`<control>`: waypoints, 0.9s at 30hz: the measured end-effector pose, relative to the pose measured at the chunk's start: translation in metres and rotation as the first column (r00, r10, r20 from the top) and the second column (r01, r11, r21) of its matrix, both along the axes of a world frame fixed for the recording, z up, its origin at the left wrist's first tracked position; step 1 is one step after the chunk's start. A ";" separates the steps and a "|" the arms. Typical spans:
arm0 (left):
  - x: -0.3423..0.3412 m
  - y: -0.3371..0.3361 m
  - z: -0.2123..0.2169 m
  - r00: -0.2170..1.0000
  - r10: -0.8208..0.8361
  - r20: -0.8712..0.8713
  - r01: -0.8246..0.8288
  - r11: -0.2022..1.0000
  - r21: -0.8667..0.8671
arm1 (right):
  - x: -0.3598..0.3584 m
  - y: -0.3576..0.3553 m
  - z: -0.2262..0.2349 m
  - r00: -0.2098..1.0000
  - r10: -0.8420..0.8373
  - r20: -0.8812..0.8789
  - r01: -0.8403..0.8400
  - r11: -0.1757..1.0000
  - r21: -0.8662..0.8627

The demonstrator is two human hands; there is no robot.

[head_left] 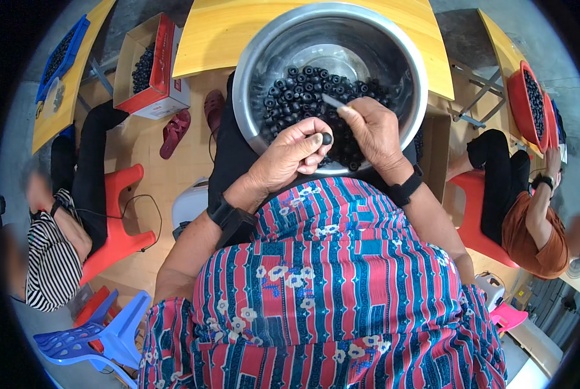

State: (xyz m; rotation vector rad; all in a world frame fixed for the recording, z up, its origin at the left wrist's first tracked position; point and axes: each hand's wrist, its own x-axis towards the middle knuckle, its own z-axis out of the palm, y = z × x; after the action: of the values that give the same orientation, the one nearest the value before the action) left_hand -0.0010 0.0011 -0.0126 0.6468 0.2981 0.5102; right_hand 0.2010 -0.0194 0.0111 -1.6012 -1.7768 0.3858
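Observation:
A wide metal bowl point(241, 97) rests at my lap, partly filled with small round black pieces point(296, 91), some showing a hole in the end. Over its near side, my left hand point(289, 152) pinches one black piece point(327, 139) between thumb and fingers. To the right of it, my right hand point(375, 133) is closed around a small knife point(333, 101). Its short pale blade points left over the pieces, apart from the one in my left hand. The knife's handle is hidden in my fingers.
A yellow table point(209, 39) stands beyond the bowl. At the left are a cardboard box point(163, 97) of black pieces, red slippers point(175, 133) and a blue chair point(125, 334). People sit on red stools at both sides; a red basin point(518, 97) stands at the right.

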 end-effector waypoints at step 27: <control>-0.002 0.004 0.000 0.987 -0.159 0.005 0.159 0.981 -0.115 | -0.018 0.007 -0.012 0.993 0.055 0.100 -0.036 0.982 -0.184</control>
State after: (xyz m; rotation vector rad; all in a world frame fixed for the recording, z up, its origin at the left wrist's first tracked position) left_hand -0.0032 0.0055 -0.0126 0.5546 0.2752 0.3357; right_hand 0.1835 -0.0120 -0.0011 -1.7373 -1.9063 0.5074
